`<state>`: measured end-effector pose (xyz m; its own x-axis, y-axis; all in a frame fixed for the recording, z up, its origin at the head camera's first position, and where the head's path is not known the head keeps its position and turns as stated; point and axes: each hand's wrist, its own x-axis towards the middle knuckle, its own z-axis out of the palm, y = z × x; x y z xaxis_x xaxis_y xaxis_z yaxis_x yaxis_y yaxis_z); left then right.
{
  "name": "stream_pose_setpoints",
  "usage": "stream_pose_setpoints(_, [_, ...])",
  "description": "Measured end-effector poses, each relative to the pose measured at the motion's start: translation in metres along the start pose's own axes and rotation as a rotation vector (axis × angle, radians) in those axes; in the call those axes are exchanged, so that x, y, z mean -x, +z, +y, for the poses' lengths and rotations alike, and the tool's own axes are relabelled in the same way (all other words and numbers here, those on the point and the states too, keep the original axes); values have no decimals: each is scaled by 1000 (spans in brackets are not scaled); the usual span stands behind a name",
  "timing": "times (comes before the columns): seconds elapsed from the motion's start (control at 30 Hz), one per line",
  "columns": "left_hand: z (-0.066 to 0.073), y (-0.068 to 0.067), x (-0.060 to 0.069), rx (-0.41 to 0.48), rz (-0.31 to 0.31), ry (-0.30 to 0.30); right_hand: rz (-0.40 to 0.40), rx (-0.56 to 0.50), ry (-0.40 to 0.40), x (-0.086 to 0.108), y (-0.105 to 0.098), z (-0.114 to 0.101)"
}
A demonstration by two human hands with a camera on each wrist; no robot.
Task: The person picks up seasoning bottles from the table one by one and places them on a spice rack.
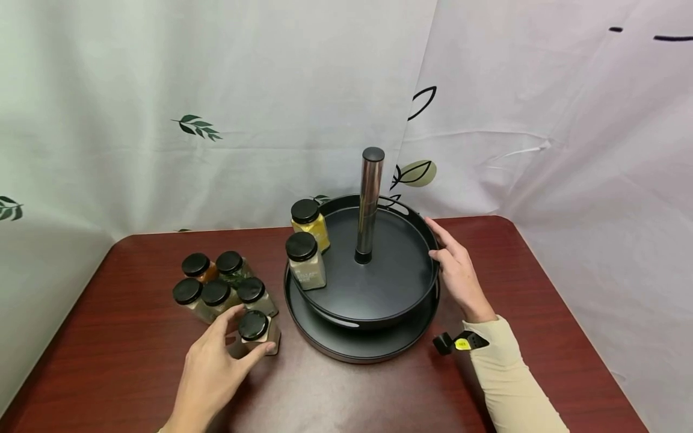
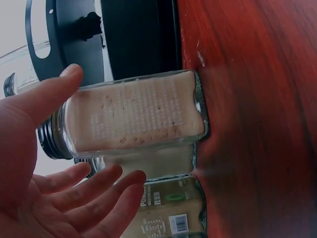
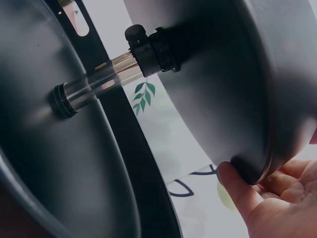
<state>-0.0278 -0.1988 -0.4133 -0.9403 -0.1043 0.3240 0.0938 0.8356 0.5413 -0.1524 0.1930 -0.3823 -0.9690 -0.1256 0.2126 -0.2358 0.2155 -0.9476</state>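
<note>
A square glass spice jar (image 2: 133, 111) with pale beige powder and a black lid stands upright on the table. My left hand (image 1: 213, 364) is around it, thumb on one side and fingers spread loosely on the other; in the left wrist view, the fingers look apart from the glass. On the right, my right hand (image 1: 459, 273) holds the rim of the upper tray (image 1: 400, 288) of a black two-tier rack. In the right wrist view, the thumb (image 3: 235, 186) touches that tray's underside edge, with the other fingers bent against its outer wall.
Several black-lidded spice jars (image 1: 216, 293) cluster beyond my left hand. A yellow jar (image 1: 319, 231) and a pale jar (image 1: 308, 270) stand at the upper tray's left edge. A metal post (image 1: 370, 204) rises from it; the wider lower tray (image 1: 346, 350) sits beneath.
</note>
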Motion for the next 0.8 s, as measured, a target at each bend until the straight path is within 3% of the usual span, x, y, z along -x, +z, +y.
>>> stream_pose_setpoints(0.43, [3,10,3,-57,8,4,51,22,-12,8,1,1])
stream_pose_setpoints(0.8, [4,11,4,-82,-22,-44,87,30,-41,16,2,1])
